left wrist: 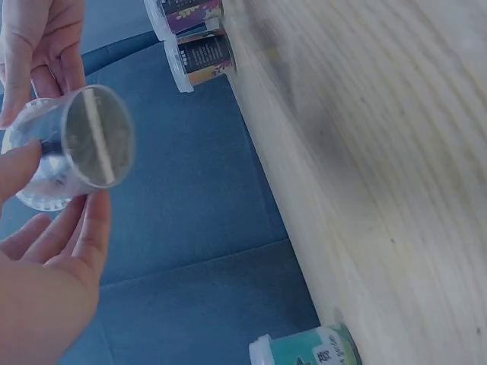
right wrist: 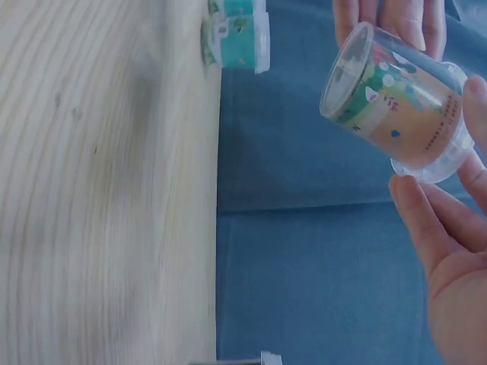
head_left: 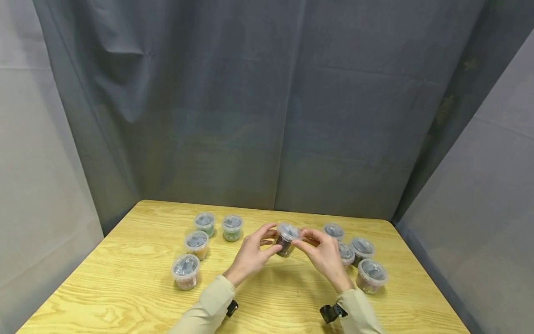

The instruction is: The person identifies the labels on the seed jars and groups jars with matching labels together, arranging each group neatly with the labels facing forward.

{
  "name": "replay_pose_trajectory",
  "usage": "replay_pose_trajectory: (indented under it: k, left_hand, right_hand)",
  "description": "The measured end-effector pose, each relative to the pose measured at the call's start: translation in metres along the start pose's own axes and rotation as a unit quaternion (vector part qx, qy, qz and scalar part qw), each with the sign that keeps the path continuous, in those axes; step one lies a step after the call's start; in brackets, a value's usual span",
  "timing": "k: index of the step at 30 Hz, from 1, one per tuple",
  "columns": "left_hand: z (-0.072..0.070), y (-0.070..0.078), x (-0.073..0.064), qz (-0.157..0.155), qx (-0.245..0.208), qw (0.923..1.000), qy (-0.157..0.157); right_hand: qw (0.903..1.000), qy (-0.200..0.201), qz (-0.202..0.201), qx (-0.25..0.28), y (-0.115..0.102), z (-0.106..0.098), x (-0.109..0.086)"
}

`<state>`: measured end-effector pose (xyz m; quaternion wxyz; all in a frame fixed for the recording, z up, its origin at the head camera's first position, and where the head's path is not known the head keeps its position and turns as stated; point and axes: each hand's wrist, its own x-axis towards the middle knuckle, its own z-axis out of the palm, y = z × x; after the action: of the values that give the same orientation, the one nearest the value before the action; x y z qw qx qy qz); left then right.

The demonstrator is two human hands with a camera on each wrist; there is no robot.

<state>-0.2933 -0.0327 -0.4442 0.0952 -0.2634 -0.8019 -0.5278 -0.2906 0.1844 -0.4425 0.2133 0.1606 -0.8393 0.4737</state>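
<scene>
grip of left hand (head_left: 251, 253) holds a clear tub (head_left: 285, 246) while right hand (head_left: 324, 255) pinches its lid (head_left: 289, 230).

Here's the held tub (head_left: 286, 240) between my left hand (head_left: 251, 254) and right hand (head_left: 324, 255), over the table (head_left: 125, 273)! Four tubs (head_left: 186, 273) stand left, the nearest one leftmost; four others (head_left: 372, 274) bunch right; the curtain (head_left: 233, 116) hangs beyond the far edge.

A person's left arm (head_left: 206, 306) and right arm (head_left: 360, 313), both sleeved, angle inward from below, the left hand (head_left: 251, 253) and right hand (head_left: 325, 255) raised close together, each pinching between thumb (right wrist: 477, 114) and curved fingers (right wrist: 418, 217), bare wrists (head_left: 235, 276) showing.
</scene>
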Motion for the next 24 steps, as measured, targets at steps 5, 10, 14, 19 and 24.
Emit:
replay_pose_trajectory:
  k: [5,10,14,19,24]
  left_hand:
    - [-0.009,-0.002,-0.003,-0.056,-0.041,0.9976,-0.009]
    - [-0.013,-0.009,-0.004,-0.077,-0.084,0.9932,-0.026]
    - [-0.016,-0.013,-0.005,-0.083,-0.106,0.9899,-0.044]
    - [-0.017,-0.015,-0.006,-0.093,-0.123,0.9870,-0.046]
    - [-0.015,-0.017,-0.007,-0.087,-0.122,0.9886,-0.014]
  right_hand:
    - [0.9986,0.013,0.040,0.030,-0.006,0.004,0.007]
    - [0.9930,0.025,0.071,0.091,-0.008,0.009,0.008]
    - [0.9860,0.017,0.084,0.143,-0.009,0.013,0.008]
    - [0.9811,-0.012,0.081,0.175,-0.011,0.014,0.008]
    - [0.9853,-0.036,0.079,0.147,-0.016,0.014,0.008]
